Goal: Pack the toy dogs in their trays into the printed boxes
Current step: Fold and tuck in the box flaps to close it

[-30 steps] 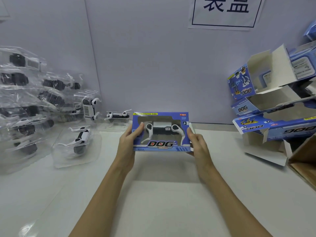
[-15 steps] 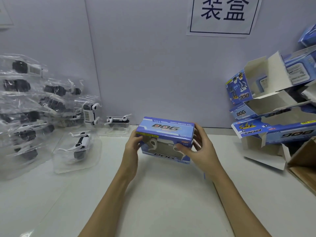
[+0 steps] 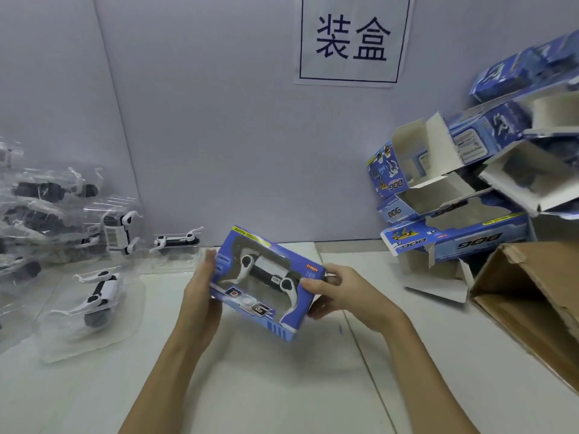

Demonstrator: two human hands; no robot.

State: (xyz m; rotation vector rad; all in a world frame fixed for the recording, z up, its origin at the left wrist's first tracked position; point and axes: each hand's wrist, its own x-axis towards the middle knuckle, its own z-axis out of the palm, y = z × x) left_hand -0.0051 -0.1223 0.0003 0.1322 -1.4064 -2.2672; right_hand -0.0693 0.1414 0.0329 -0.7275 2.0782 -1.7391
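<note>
A blue printed box (image 3: pixel 250 311) marked DOG is held above the white table, window side up and tilted down to the right. A black and white toy dog (image 3: pixel 266 272) shows through its window. My left hand (image 3: pixel 200 296) grips the box's left end. My right hand (image 3: pixel 347 292) grips its right end, thumb on the front face. More toy dogs in clear trays lie at the left; one tray (image 3: pixel 94 299) is nearest, another (image 3: pixel 175 242) stands by the wall.
A heap of toy dogs in clear trays (image 3: pixel 40 214) fills the far left. Empty printed boxes (image 3: pixel 454 195) with open flaps are stacked at the right. A brown cardboard carton (image 3: pixel 532 296) lies open at the right edge. A paper sign (image 3: pixel 352 39) hangs on the wall.
The box was turned in my hands: first window facing me, then top face up, now window up again and slanted to the right. Both hands kept hold of it.
</note>
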